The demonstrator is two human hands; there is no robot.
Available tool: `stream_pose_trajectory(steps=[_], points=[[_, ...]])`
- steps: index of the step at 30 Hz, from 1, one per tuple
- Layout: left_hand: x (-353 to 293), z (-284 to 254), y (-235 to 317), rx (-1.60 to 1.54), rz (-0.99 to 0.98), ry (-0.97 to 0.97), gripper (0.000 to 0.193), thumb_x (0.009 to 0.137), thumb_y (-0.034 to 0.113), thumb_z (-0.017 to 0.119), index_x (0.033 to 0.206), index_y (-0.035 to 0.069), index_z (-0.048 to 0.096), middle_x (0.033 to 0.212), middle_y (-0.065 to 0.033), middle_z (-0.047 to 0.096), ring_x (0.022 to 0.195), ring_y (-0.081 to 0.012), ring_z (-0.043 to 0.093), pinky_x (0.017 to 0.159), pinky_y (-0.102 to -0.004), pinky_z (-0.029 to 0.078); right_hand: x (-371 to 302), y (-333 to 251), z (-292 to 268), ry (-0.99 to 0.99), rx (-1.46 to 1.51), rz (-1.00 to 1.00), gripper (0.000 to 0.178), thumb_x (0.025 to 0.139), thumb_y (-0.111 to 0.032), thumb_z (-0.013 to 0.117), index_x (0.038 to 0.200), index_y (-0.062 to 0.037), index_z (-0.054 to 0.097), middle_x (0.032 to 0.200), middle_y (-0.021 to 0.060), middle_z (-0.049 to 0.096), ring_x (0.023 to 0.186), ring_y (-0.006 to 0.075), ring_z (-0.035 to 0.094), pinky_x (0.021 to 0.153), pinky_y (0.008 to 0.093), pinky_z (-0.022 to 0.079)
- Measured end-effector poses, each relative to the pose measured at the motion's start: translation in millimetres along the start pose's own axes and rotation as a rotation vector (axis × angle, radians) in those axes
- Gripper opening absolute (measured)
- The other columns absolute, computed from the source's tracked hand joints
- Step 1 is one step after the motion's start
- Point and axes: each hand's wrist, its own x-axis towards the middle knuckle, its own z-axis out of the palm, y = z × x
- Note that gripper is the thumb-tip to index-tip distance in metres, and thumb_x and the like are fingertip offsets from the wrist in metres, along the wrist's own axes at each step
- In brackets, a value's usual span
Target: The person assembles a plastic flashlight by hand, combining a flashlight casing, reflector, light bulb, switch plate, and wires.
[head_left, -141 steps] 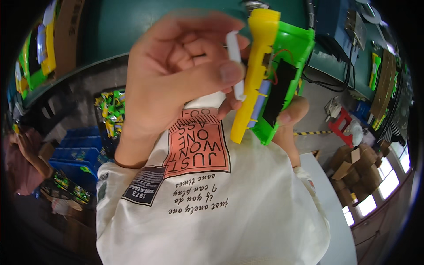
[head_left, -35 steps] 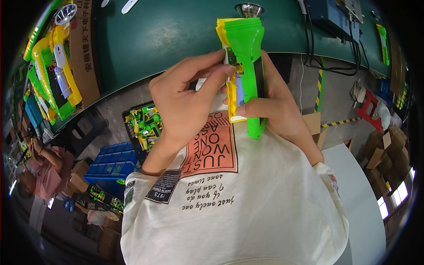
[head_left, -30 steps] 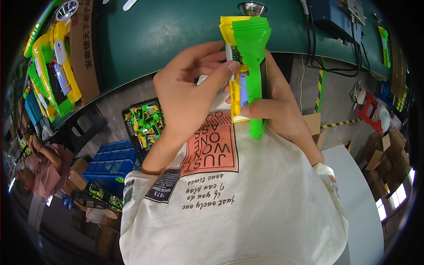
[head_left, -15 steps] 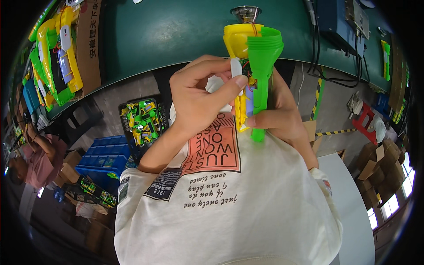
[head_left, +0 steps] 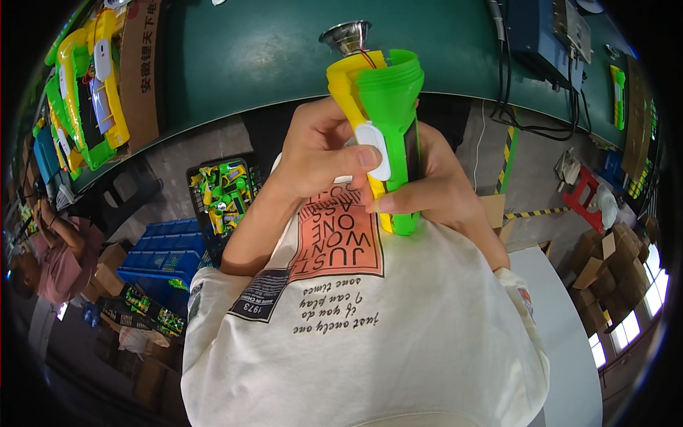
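A flashlight body (head_left: 395,121) made of a yellow half and a green half is held upright in front of my chest, its wide end away from me. My left hand (head_left: 321,146) grips the yellow half, the thumb lying on a white oval switch cover (head_left: 374,151). From the other side my right hand (head_left: 435,181) is closed round the green half near the narrow end, its thumb across the seam. The halves lie together along the handle. At the wide end a silver reflector cup (head_left: 346,35) hangs outside on thin red and dark wires.
An open carton (head_left: 141,78) with yellow and green flashlight parts stands left on the green table (head_left: 249,50). A blue metal device (head_left: 544,46) with black cables is at right. Below left are a black crate (head_left: 222,192) of parts and blue crates (head_left: 163,249). A co-worker (head_left: 67,245) sits far left.
The two halves have come together, covering the inner wires and battery. The flashlight has turned and shifted left, and the white switch cover now sits in the yellow side.
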Motion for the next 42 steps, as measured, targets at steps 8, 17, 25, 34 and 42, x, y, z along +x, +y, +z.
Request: stream_pose_trajectory(steps=[8, 17, 25, 34, 42], points=[[0, 7, 5, 0.231, 0.047, 0.098, 0.040, 0.077, 0.009, 0.073, 0.114, -0.003, 0.061, 0.102, -0.0069, 0.066, 0.091, -0.0140, 0.062, 0.080, -0.0282, 0.049, 8, 14, -7, 0.154, -0.351, -0.136, 0.046, 0.067, -0.009, 0.077, 0.108, 0.0033, 0.060, 0.095, 0.0075, 0.067, 0.088, 0.0157, 0.063, 0.079, 0.0304, 0.050], [10, 36, 8, 0.485, 0.231, 0.317, 0.034, 0.078, 0.013, 0.072, 0.106, -0.003, 0.063, 0.098, -0.0119, 0.071, 0.083, -0.0174, 0.067, 0.077, -0.0305, 0.053, 21, 27, -9, 0.353, -0.840, -0.588, 0.056, 0.064, -0.016, 0.080, 0.113, 0.0005, 0.058, 0.094, 0.0147, 0.069, 0.089, 0.0270, 0.070, 0.076, 0.0319, 0.053], [13, 35, 6, 0.455, 0.098, 0.377, 0.040, 0.078, 0.012, 0.073, 0.112, -0.004, 0.059, 0.103, -0.0125, 0.069, 0.094, -0.0184, 0.066, 0.085, -0.0321, 0.051, 23, 33, -13, 0.355, -0.819, -0.493, 0.060, 0.066, -0.012, 0.076, 0.120, -0.0005, 0.051, 0.097, 0.0156, 0.068, 0.092, 0.0274, 0.069, 0.076, 0.0338, 0.052], [35, 16, 23, -0.211, -0.088, 0.089, 0.049, 0.081, 0.029, 0.069, 0.114, -0.003, 0.051, 0.104, -0.0180, 0.062, 0.098, -0.0292, 0.062, 0.087, -0.0395, 0.052, 13, 23, -11, 0.088, -0.359, -0.049, 0.058, 0.063, -0.007, 0.075, 0.114, 0.0027, 0.051, 0.094, 0.0076, 0.061, 0.085, 0.0147, 0.059, 0.075, 0.0275, 0.047], [43, 18, 28, -0.247, -0.008, 0.388, 0.028, 0.091, 0.028, 0.062, 0.100, 0.002, 0.056, 0.087, -0.0115, 0.062, 0.077, -0.0201, 0.063, 0.067, -0.0320, 0.053, 10, 12, -11, -0.092, 0.222, 0.071, 0.052, 0.074, -0.019, 0.072, 0.115, 0.0019, 0.048, 0.074, 0.0091, 0.059, 0.053, 0.0161, 0.058, 0.048, 0.0290, 0.048]])
